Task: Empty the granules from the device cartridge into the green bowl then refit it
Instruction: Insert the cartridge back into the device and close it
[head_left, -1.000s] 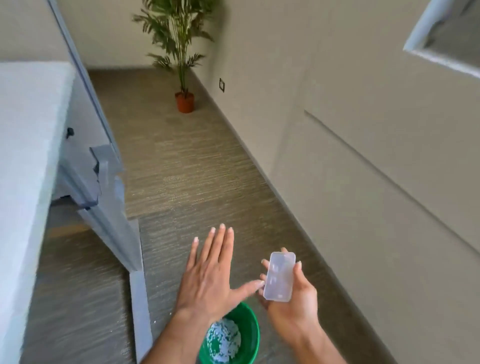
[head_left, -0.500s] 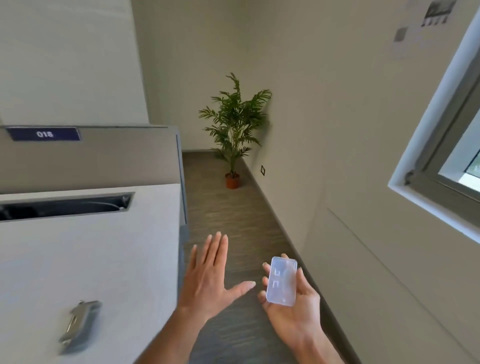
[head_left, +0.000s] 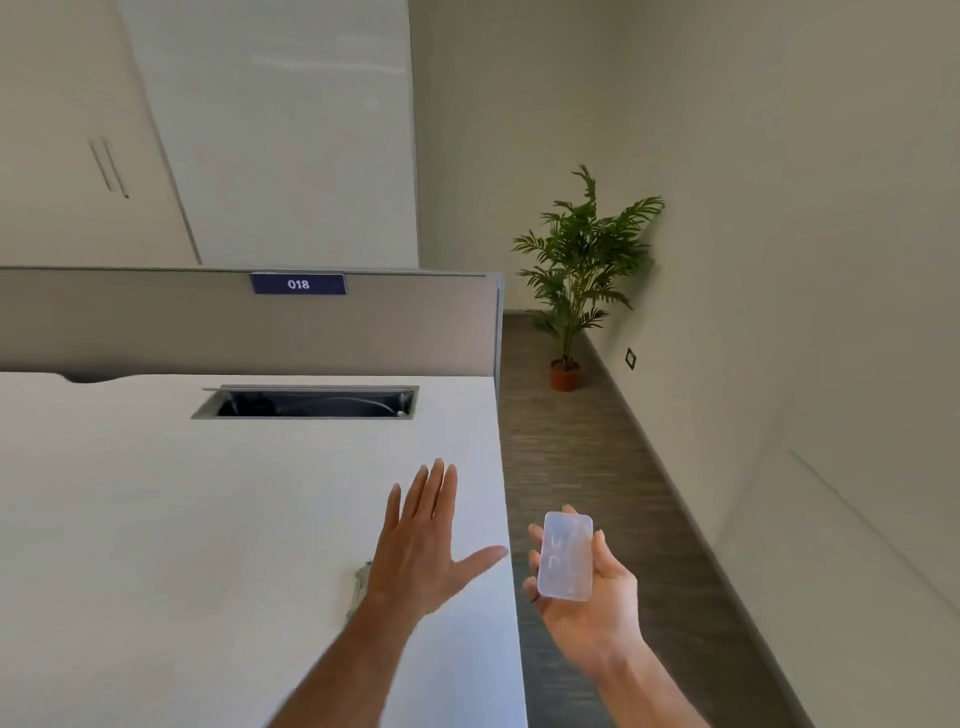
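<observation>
My right hand (head_left: 587, 608) holds a small translucent cartridge (head_left: 566, 556), upright in the palm, out over the floor just right of the desk edge. My left hand (head_left: 423, 545) is spread flat, fingers apart, above the white desk (head_left: 208, 519) near its right edge. Under the left wrist a grey metal device (head_left: 360, 584) lies on the desk, mostly hidden by my arm. The green bowl is out of view.
A cable slot (head_left: 311, 402) is cut into the desk's far side, below a grey partition (head_left: 156, 322) with a label 018. A potted plant (head_left: 576, 280) stands on the grey carpet (head_left: 582, 457) by the right wall. White cupboards stand behind the partition.
The view has swung up from the floor and green bowl onto the desk. My left hand now hovers over the desk top; my right hand still holds the cartridge.
</observation>
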